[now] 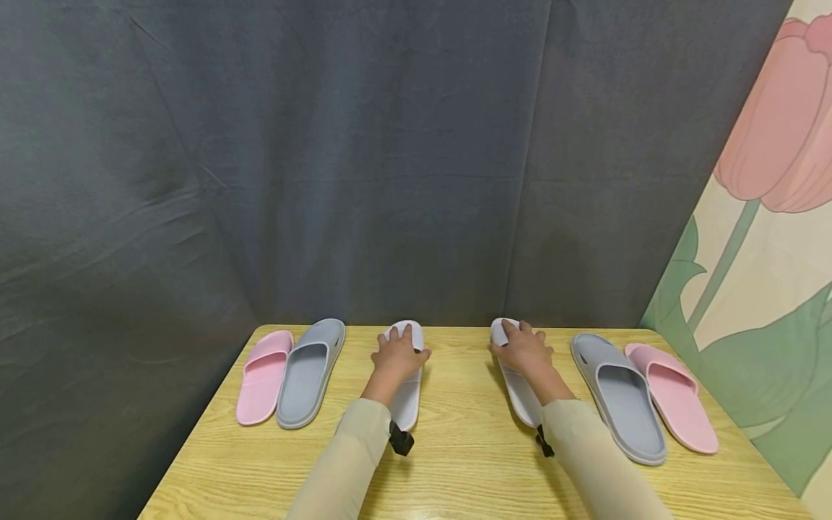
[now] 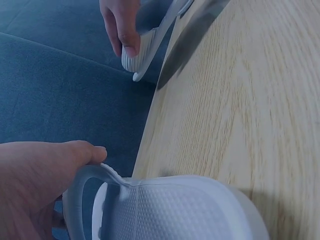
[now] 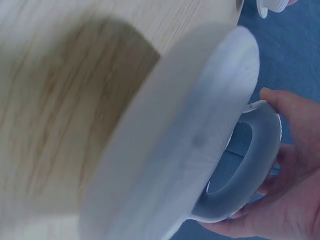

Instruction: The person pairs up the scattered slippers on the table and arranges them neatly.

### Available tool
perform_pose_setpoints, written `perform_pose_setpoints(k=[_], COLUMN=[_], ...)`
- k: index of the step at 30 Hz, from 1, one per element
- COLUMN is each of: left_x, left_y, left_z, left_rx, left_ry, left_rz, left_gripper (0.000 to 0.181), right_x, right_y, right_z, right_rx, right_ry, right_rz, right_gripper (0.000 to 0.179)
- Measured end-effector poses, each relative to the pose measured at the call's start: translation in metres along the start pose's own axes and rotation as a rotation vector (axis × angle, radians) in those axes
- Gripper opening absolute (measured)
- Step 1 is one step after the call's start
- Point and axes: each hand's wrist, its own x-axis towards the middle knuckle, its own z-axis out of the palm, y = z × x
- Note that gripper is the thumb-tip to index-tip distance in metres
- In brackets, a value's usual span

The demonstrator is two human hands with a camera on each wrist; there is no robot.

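Observation:
In the head view my left hand [image 1: 395, 357] grips the strap of a white slipper [image 1: 407, 401] from above, toe toward the back curtain. My right hand [image 1: 522, 352] does the same with a second white slipper [image 1: 520, 393], a short way to the right. The left wrist view shows my left thumb on the strap edge and the textured footbed of the slipper [image 2: 170, 210]. Seen from the right wrist, my fingers and thumb span the strap of the slipper [image 3: 190, 135], whose sole sits tilted above the wood with a shadow beneath.
A pink slipper [image 1: 265, 379] and a grey slipper [image 1: 309, 375] lie at the left of the wooden table [image 1: 455, 448]. Another grey slipper [image 1: 620, 397] and pink slipper [image 1: 676, 401] lie at the right. Behind hangs a dark curtain [image 1: 403, 159]; a tulip-painted wall [image 1: 767, 289] stands right.

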Motion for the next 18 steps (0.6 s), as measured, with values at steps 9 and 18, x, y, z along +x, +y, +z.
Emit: perform_pose_setpoints(k=[9,18], left_x=[-0.0004,-0.0001], left_y=[0.0050,0.0101], left_z=[0.0021,0.0039], left_rx=[0.014,0.020], left_ry=[-0.024,-0.029], left_rz=[-0.007,-0.002], left_gripper=[0.080,0.080], right_x=[-0.0002,0.0030], right_y=[-0.0028,-0.0064], right_z=[0.0029,0.0074], right_rx=[0.005,0.019], right_ry=[0.003,0.009], right_rz=[0.005,-0.010], right_gripper=[0.075,0.075])
